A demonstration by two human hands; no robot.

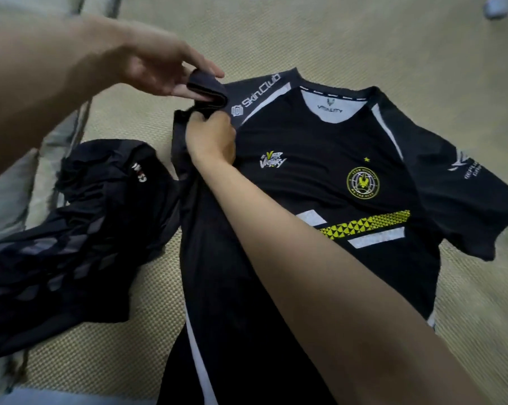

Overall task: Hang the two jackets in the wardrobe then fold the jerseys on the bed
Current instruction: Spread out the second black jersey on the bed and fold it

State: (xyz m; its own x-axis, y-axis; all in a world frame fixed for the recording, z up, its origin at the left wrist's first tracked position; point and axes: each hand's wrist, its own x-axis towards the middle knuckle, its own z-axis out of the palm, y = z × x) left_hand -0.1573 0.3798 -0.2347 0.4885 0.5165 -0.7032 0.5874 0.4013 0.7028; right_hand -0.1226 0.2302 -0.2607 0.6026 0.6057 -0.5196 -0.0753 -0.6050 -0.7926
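We are folding the black short-sleeved jersey with yellow crest [320, 182] on the woven beige bed [364, 48]: left hand [162, 71] pinching its sleeve, right hand [212, 135] gripping the shoulder. Next, probably laying the sleeve inward.

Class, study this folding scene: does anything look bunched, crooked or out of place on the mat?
Yes. The black jersey lies flat except one sleeve, bunched up in the left hand and right hand. Beside it, a second dark garment lies crumpled in a heap, unfolded, on the woven mat.
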